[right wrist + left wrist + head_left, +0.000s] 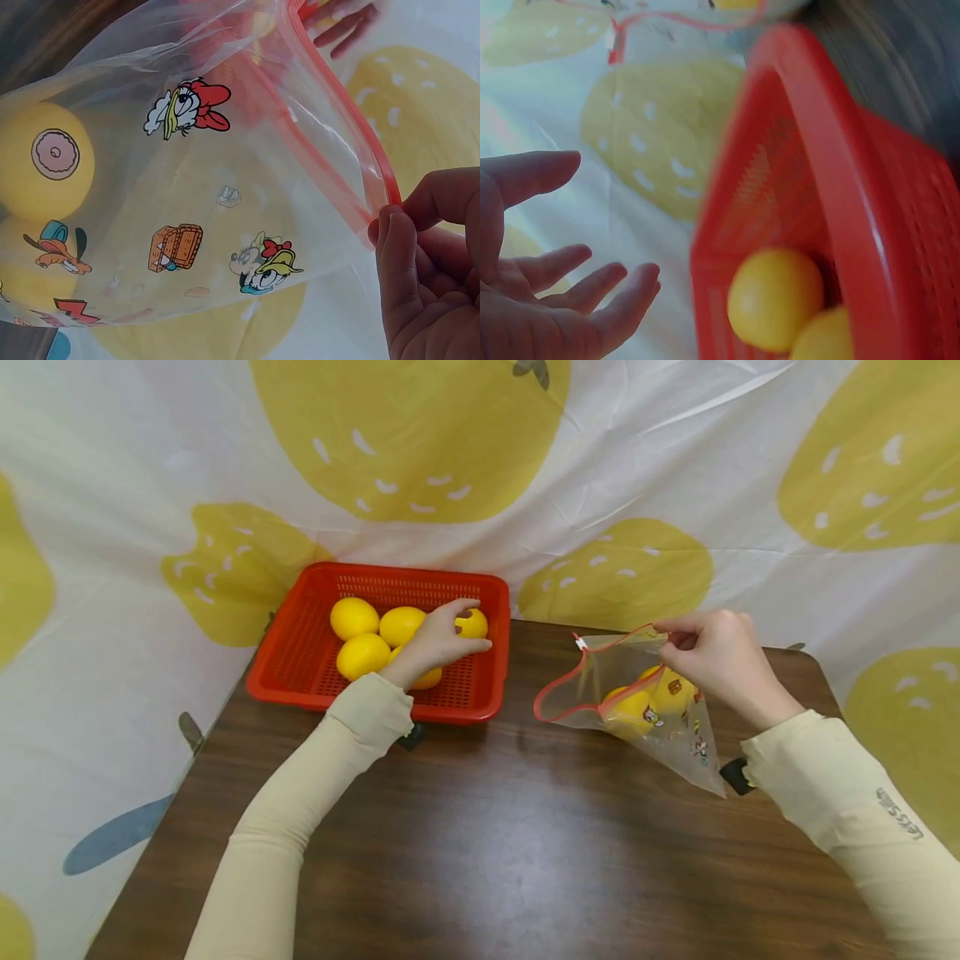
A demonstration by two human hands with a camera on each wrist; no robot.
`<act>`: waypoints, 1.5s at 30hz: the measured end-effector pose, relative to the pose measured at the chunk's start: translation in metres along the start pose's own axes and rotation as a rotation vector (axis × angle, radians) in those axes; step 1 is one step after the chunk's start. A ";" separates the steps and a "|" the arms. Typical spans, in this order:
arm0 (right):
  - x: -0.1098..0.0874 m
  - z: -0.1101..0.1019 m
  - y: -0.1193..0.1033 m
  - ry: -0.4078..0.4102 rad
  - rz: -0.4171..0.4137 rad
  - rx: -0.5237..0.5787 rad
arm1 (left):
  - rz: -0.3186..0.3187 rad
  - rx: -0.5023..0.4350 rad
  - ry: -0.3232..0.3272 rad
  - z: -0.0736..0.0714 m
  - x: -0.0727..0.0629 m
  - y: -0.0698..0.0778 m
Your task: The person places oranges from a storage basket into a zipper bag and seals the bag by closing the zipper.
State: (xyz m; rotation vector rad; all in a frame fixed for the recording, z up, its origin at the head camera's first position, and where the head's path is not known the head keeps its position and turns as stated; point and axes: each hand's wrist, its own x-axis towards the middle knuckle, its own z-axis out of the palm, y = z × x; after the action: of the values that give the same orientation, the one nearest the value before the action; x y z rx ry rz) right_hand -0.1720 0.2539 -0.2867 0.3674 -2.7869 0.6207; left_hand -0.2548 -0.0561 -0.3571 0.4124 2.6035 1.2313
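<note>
My left hand (438,639) is over the red plastic basket (262,681), thumb and fingers spread apart with nothing between them. In the head view it overlaps a lemon (472,625) at the basket's right end. Several more lemons (354,618) lie in the basket, one partly covered by the hand. My right hand (723,652) pinches the red-edged top corner of a clear zip bag (225,157) printed with cartoon figures. The bag's mouth gapes to the left, and lemons (45,161) lie inside it. Its white slider (581,644) sits at the far corner of the mouth.
Both the basket and the bag are on a dark wooden table (495,860). Behind the table hangs a white cloth (622,435) printed with large yellow fruit. A small black device (738,776) shows at the right wrist.
</note>
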 end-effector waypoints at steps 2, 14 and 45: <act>0.000 0.000 0.000 0.005 -0.001 -0.004 | 0.002 0.031 0.019 -0.004 -0.001 -0.007; -0.002 0.000 0.001 0.003 0.011 -0.002 | -0.050 0.208 0.078 -0.020 0.001 -0.038; -0.004 -0.002 0.000 -0.024 0.005 -0.005 | -0.203 0.393 -0.054 -0.009 0.013 -0.067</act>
State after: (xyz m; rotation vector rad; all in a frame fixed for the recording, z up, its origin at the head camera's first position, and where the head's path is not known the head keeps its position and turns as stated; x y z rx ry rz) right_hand -0.1680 0.2556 -0.2867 0.3690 -2.8127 0.6143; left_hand -0.2799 -0.0992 -0.4051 0.2341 2.7547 0.6348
